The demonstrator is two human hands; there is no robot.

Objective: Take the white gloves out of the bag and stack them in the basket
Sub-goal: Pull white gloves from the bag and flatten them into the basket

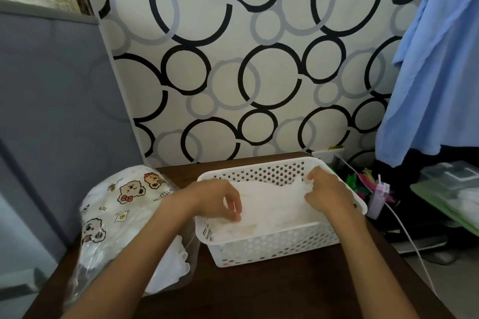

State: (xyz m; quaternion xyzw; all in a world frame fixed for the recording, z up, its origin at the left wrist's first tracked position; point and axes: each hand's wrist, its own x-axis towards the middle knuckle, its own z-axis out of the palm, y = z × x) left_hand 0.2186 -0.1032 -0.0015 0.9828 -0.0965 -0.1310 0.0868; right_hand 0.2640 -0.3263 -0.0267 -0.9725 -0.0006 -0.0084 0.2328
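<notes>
A white perforated basket (272,247) stands on the dark wooden table, with white gloves (274,202) lying inside it. My left hand (220,199) is over the basket's left side, fingertips curled down and pinching the top glove. My right hand (326,191) is at the basket's far right corner and grips the other end of that glove. To the left lies a clear plastic bag (116,215) printed with cartoon bears, and more white gloves (171,267) show at its open end, under my left forearm.
A patterned wall with black and grey circles rises behind the table (298,292). A grey fabric cabinet (51,111) stands at the left. Blue cloth (435,72) hangs at the right. A white cable (404,228) and coloured clips (363,181) lie beside the table's right edge.
</notes>
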